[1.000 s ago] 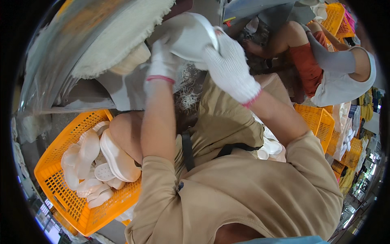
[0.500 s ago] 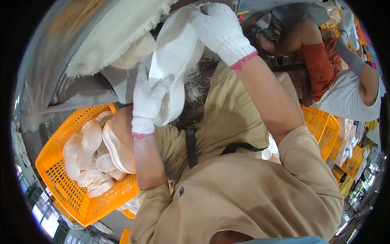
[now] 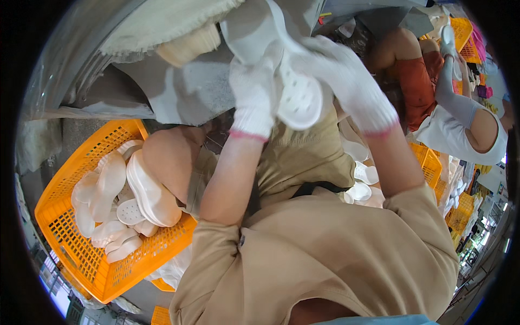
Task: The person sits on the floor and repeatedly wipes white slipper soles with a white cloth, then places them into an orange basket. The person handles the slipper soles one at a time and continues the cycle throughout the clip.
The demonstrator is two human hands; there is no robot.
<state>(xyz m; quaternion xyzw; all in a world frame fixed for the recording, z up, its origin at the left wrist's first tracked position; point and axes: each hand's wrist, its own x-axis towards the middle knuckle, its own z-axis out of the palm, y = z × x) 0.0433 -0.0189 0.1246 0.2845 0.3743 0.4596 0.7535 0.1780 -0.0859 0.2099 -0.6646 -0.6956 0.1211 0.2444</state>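
Between my gloved hands is a white foam clog point(image 3: 301, 101), its perforated toe pointing down toward my lap. My left hand point(image 3: 253, 95) is closed on its left side, wearing a white knit glove with a pink cuff edge. On the other side, my right hand point(image 3: 346, 78), gloved alike and somewhat blurred, grips the clog near its middle. The fingertips of both hands are partly hidden. Just left of the clog's upper end hangs the pale fluffy edge of a buffing wheel point(image 3: 168, 27), apart from it.
An orange plastic crate point(image 3: 103, 281) stands at my left with several white clogs point(image 3: 154, 189) inside. More white shoe pieces point(image 3: 364, 181) lie by my right side. Grey machine housing point(image 3: 184, 92) is ahead. A co-worker point(image 3: 460, 132) sits at the far right near orange crates point(image 3: 425, 162).
The clog has turned over, so its holed toe now shows instead of its smooth underside. My left hand moved right and up and closed on it; my right hand came down and right.
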